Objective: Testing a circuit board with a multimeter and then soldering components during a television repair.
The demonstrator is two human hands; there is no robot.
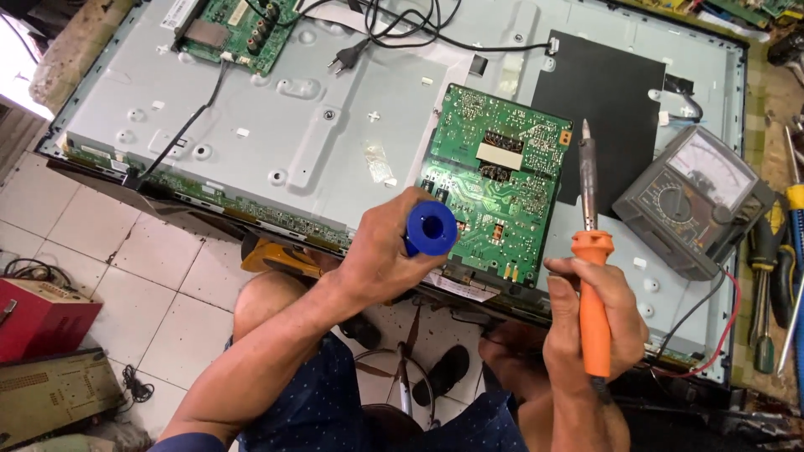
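Observation:
My left hand (pixel 387 255) is closed around a blue tube-shaped tool (pixel 430 228), its round open end facing the camera, just left of a green circuit board (pixel 494 176). Gripped upright in my right hand (pixel 596 314) is an orange-handled soldering iron (pixel 593 293); its metal tip (pixel 586 134) points away from me, past the board's right edge. The board lies on the grey metal back of a flat-panel screen (pixel 293 125). Both hands hover over the panel's near edge.
A grey analog multimeter (pixel 691 197) with red and black leads rests on the panel at right. Screwdrivers (pixel 766 276) lie beyond it. A second green board (pixel 243 29) and a black power plug (pixel 347 57) sit at the top. Red and tan equipment boxes (pixel 42 318) stand on the tiled floor.

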